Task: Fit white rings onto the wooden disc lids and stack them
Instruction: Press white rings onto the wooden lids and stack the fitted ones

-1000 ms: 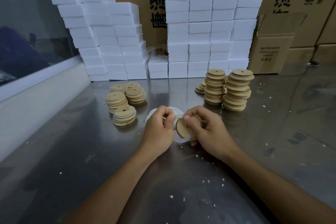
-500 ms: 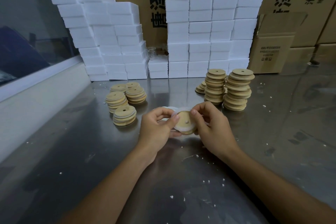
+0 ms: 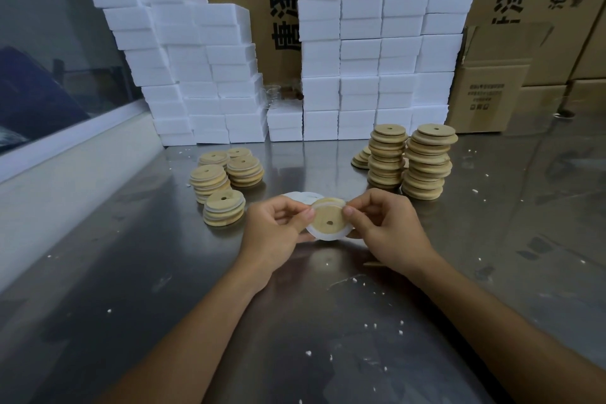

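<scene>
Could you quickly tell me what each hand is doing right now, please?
Left hand: pinches the left edge of the wooden disc lid with its white ring.
Right hand: pinches the same lid's right edge.

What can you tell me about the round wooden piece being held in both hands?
The wooden disc is round, flat and pale tan, with a small hole near its middle. Its face tilts up toward the camera. A white ring wraps its lower edge and looks only partly seated at the top. The left hand pinches its left edge, the right hand its upper right, above the metal table.
</scene>
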Action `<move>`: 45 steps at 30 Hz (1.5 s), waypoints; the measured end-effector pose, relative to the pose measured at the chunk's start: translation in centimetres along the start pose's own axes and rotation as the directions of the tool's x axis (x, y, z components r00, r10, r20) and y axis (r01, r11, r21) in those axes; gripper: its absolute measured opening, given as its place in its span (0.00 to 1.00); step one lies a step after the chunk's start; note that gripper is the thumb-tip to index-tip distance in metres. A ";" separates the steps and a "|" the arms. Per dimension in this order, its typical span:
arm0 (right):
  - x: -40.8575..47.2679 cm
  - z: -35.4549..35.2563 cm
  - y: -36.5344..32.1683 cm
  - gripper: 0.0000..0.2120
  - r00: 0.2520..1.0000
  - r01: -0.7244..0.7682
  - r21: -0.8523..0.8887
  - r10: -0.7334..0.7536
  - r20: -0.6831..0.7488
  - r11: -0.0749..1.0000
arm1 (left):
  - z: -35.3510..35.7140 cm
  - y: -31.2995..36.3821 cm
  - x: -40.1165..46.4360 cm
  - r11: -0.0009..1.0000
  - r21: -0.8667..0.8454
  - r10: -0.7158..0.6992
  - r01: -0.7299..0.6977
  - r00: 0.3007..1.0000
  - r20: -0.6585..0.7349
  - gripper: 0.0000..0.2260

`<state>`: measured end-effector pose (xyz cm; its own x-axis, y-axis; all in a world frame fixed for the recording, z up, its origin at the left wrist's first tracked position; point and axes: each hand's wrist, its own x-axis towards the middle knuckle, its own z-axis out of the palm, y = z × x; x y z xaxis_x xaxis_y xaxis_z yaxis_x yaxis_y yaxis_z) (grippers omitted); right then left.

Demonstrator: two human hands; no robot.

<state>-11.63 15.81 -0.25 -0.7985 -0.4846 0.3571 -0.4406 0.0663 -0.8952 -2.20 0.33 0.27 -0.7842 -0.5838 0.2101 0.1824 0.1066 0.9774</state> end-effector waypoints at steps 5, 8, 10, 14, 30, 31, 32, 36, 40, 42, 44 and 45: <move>0.2 -0.4 -0.2 0.02 0.998 -0.046 0.058 0.043 0.055 0.997 | -0.5 0.5 0.1 0.997 -0.042 -0.069 0.071 0.997 0.040 0.03; 0.2 -0.7 -0.4 0.02 0.995 -0.047 0.071 0.041 0.091 0.996 | -0.8 0.6 0.1 0.995 -0.039 -0.086 0.089 0.995 0.056 0.03; 0.1 -0.8 -0.4 0.03 0.995 -0.048 0.084 0.040 0.096 0.995 | -0.9 0.6 0.2 0.995 -0.032 -0.093 0.095 0.994 0.060 0.03; 0.0 -0.8 -0.4 0.04 0.994 -0.052 0.080 0.044 0.099 0.995 | -1.1 0.4 0.2 0.995 -0.014 -0.101 0.102 0.993 0.061 0.04; 0.1 -0.8 0.1 0.05 0.976 -0.180 0.151 0.158 0.148 0.972 | -1.7 0.3 0.4 0.993 0.089 -0.090 0.082 0.993 0.083 0.06; 0.1 -0.8 0.1 0.05 0.977 -0.177 0.155 0.155 0.146 0.972 | -1.7 0.2 0.4 0.992 0.099 -0.089 0.081 0.993 0.082 0.06; 0.1 -0.8 0.1 0.05 0.979 -0.169 0.152 0.148 0.140 0.974 | -1.7 0.2 0.4 0.991 0.111 -0.087 0.078 0.993 0.079 0.06; -0.1 -0.6 0.0 0.03 0.998 -0.031 0.014 0.030 0.059 0.999 | -1.6 0.1 0.5 0.982 0.188 -0.026 0.009 0.996 0.087 0.08; -0.5 -0.4 -0.5 0.01 0.986 0.168 -0.178 -0.164 0.033 0.970 | -1.2 0.4 0.3 0.928 0.341 0.115 -0.151 0.986 0.124 0.14; -0.7 -0.4 -0.9 0.02 0.964 0.267 -0.246 -0.260 0.063 0.932 | -0.8 0.7 0.1 0.888 0.389 0.211 -0.244 0.969 0.126 0.13; -0.8 -0.3 -1.3 0.04 0.929 0.370 -0.311 -0.353 0.113 0.875 | -0.4 1.0 -0.2 0.843 0.412 0.313 -0.344 0.939 0.143 0.10; -0.9 -0.3 -1.5 0.04 0.910 0.413 -0.339 -0.389 0.141 0.845 | -0.2 1.1 -0.3 0.813 0.430 0.357 -0.393 0.919 0.166 0.09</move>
<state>-10.42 16.41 0.87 -0.4979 -0.5902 0.6355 -0.8415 0.1516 -0.5185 -1.66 0.40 1.26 -0.7543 -0.3654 0.5455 0.2013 0.6621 0.7219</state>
